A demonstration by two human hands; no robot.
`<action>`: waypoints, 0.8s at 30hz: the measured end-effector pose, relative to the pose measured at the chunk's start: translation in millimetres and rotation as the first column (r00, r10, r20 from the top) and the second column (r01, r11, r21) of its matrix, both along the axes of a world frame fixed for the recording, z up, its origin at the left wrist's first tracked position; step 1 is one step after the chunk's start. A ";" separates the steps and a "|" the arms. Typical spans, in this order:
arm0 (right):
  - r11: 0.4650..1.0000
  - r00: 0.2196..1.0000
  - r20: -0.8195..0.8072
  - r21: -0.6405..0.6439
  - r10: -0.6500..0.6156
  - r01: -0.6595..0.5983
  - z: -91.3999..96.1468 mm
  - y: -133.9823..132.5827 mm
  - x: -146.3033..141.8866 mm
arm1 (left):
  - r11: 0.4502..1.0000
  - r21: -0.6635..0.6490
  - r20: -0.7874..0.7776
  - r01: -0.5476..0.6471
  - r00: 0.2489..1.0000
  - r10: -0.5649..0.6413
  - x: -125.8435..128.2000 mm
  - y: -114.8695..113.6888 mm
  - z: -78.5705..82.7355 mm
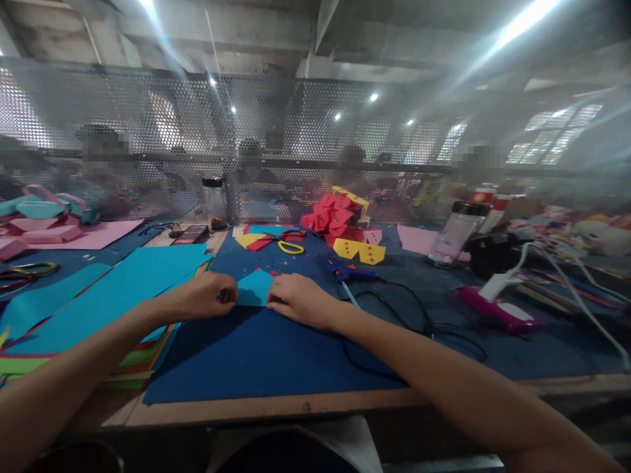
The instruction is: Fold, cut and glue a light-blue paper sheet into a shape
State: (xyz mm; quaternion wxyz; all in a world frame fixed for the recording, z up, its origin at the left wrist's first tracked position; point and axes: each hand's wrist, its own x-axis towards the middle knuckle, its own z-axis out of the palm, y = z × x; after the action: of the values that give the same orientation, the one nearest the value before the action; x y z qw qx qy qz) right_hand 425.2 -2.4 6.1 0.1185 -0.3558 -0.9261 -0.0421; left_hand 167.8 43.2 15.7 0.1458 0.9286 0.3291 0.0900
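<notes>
Between my two hands a small piece of blue paper (pixel 255 289) rests on the dark blue mat, its top coming to a point. My left hand (pixel 211 295) grips its left edge with curled fingers. At the right edge, my right hand (pixel 298 299) pinches the same piece. Just beyond it lie scissors (pixel 290 247) with red and yellow handles, beside yellow and red paper pieces (pixel 259 243). To the left is a stack of coloured sheets (pixel 148 269) with blue on top.
A purple glue gun (pixel 352 270) with a black cord lies right of my hands. Behind it sits a heap of red dotted paper shapes (pixel 335 213). Bottles (pixel 456 233) and a magenta power strip (pixel 497 309) are further right. A perforated metal screen (pixel 290 138) stands at the back.
</notes>
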 end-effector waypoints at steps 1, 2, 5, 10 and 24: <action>1.000 1.000 0.025 0.014 0.000 0.000 0.2 -0.5 -0.8 | 1.000 0.002 -0.002 -0.006 1.000 0.006 0.2 0.1 0.0; 1.000 0.999 0.047 0.030 -0.002 0.000 0.4 -1.0 -1.5 | 1.000 0.003 -0.006 -0.010 1.000 0.010 0.3 0.4 -0.1; 0.997 0.995 0.100 0.072 -0.007 0.000 1.0 -1.9 -3.0 | 1.000 -0.007 -0.009 -0.010 1.000 0.010 -0.3 1.1 -0.5; 0.996 0.989 0.144 0.090 0.011 -0.024 2.8 -2.6 -3.5 | 1.000 0.001 0.005 0.016 1.000 -0.016 -0.9 -2.1 0.5; 1.000 1.000 0.014 -0.023 0.018 -0.018 6.0 -4.2 2.4 | 0.999 0.035 0.040 -0.009 0.999 0.008 4.5 -2.2 -6.3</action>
State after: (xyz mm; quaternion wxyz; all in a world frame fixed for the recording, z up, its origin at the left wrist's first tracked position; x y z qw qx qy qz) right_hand 427.6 -6.6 12.1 0.1080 -0.3486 -0.9304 -0.0330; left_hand 172.3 41.0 9.4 0.1358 0.9276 0.3284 0.1149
